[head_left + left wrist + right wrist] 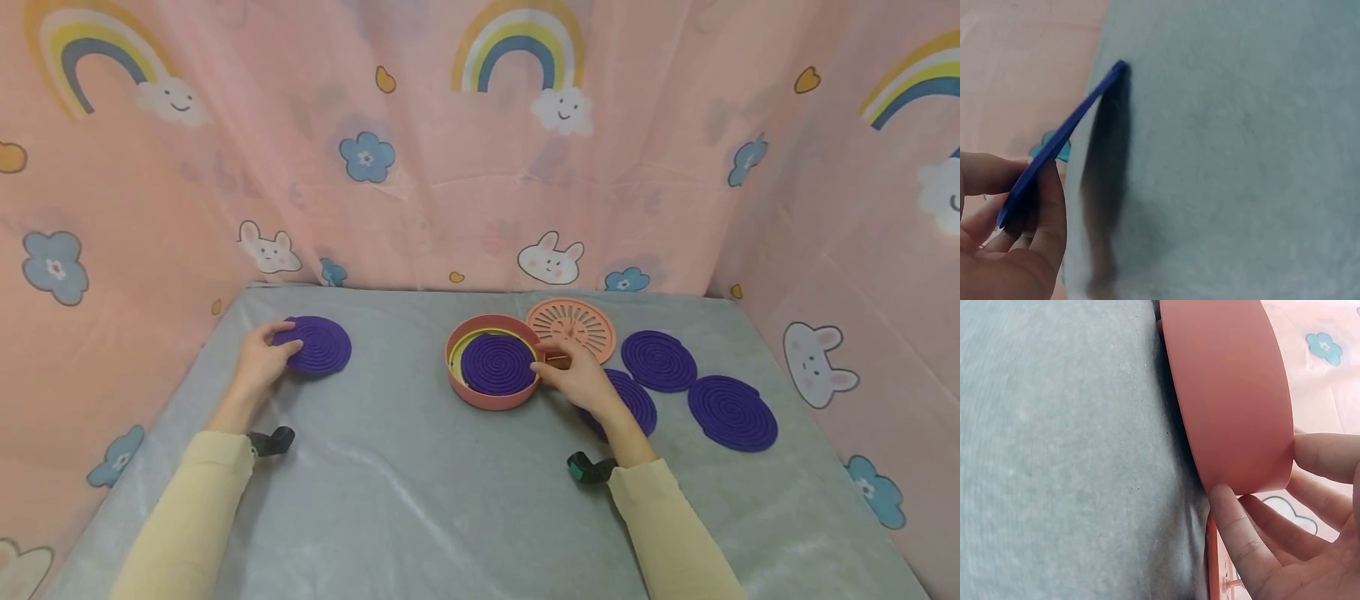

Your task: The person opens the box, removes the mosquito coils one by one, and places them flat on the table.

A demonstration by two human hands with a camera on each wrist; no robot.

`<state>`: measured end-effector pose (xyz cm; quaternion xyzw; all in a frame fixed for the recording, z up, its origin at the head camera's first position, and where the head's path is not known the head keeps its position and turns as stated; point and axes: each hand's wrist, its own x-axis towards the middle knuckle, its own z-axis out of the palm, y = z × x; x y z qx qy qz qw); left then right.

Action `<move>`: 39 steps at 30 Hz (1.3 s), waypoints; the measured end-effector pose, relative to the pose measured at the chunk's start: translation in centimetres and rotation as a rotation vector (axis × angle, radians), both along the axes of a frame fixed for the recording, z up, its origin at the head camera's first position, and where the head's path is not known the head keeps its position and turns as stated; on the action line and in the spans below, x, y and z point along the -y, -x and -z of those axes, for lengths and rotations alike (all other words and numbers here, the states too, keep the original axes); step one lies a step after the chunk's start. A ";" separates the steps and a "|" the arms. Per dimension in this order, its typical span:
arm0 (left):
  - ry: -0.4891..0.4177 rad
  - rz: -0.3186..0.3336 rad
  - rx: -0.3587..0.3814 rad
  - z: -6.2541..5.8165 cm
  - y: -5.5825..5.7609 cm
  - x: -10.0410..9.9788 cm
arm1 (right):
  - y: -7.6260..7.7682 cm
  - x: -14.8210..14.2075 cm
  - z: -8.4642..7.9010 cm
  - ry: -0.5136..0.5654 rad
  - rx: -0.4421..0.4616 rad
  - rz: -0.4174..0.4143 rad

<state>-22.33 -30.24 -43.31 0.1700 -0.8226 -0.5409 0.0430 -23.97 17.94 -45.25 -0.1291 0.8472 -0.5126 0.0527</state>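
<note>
A purple mosquito coil (pixel 324 345) is pinched at its left edge between the thumb and fingers of my left hand (pixel 262 358). Seen edge-on in the left wrist view, that coil (pixel 1066 134) is tilted and casts a shadow on the cloth. My right hand (pixel 577 379) grips the right side of a round coral-pink box (pixel 491 402), fingertips on its wall and rim. Inside the box, another purple coil (pixel 497 365) lies over a yellow ring (pixel 456 354). The right wrist view shows the box's outer wall (pixel 1229 394), while its inside is hidden.
Behind the right hand lies a slotted orange lid (pixel 592 325), close to the box. Further right are purple coils (pixel 658 360) (pixel 732 412), with one more coil (pixel 633 404) partly under the right forearm. A pink patterned curtain (pixel 450 208) borders the grey cloth-covered table (pixel 420 517).
</note>
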 end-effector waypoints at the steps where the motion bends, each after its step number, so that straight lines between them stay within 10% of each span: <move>1: -0.004 -0.003 0.005 0.1 0.0 0.0 | 0.0 0.0 0.0 -0.001 -0.004 -0.001; 12: -0.032 -0.082 0.045 1.6 0.7 1.4 | -0.1 0.2 -0.1 -0.014 -0.027 -0.003; 18: 0.132 -0.118 -0.008 1.9 0.5 1.9 | -0.1 0.2 -0.1 -0.016 -0.020 -0.002; 25: 0.351 -0.034 -0.011 1.3 -0.1 2.3 | -0.1 0.2 -0.1 -0.030 -0.024 0.001; 39: 0.464 0.106 -0.035 -0.1 -0.3 0.8 | 0.0 0.1 -0.1 -0.020 -0.020 -0.005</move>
